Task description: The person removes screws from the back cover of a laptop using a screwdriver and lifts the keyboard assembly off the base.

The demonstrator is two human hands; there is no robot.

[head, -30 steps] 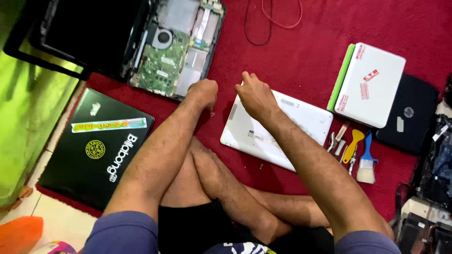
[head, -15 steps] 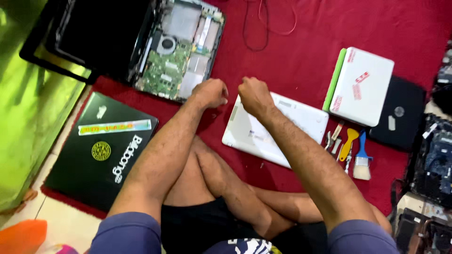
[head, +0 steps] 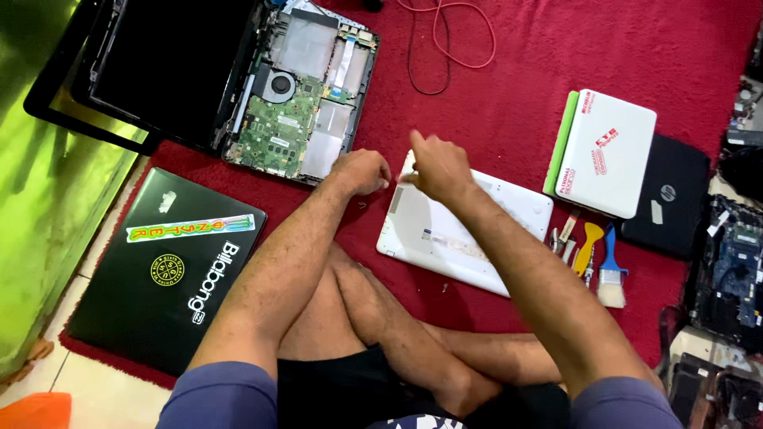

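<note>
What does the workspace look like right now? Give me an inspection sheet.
Surface: red carpet on a pale tiled floor.
Job's things: white panel lying flat in front of the crossed legs.
Clutter: opened laptop with bare board and fan; black stickered laptop; white laptop with green edge; black laptop; brush, yellow pry tool.
Grips: left hand closed as a fist over the carpet beside the panel; right hand over the panel's top corner, fingers pinched; anything held is too small to tell.
Cables: red cable looped on the carpet.
Surroundings: green cloth at left; more bare boards at right.
</note>
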